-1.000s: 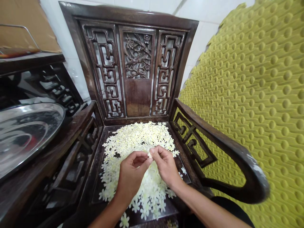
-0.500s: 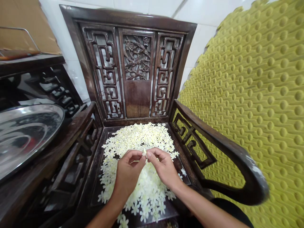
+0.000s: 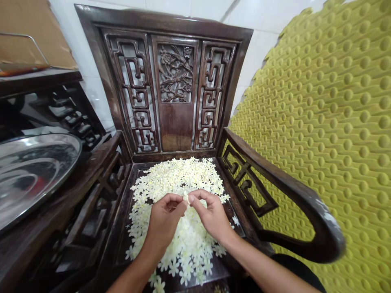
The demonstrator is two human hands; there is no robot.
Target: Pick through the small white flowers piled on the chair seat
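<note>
A heap of small white-and-yellow flower pieces (image 3: 180,179) covers the seat of a dark carved wooden chair (image 3: 177,93). My left hand (image 3: 165,221) and my right hand (image 3: 210,213) hover together over the middle of the heap. Their fingertips meet in a pinch around one small white flower piece (image 3: 186,198). Both hands have curled fingers. Part of the heap is hidden under my hands and forearms.
A large shiny metal tray (image 3: 33,171) lies at the left on a dark wooden surface. A yellow-green bumpy foam mat (image 3: 330,122) stands close on the right behind the chair's curved armrest (image 3: 284,191). White tiled wall (image 3: 262,44) is behind.
Both hands have stayed pinched together over the heap, shifting slightly left and down in view; the fingers work the small piece between them. Nothing else moved.
</note>
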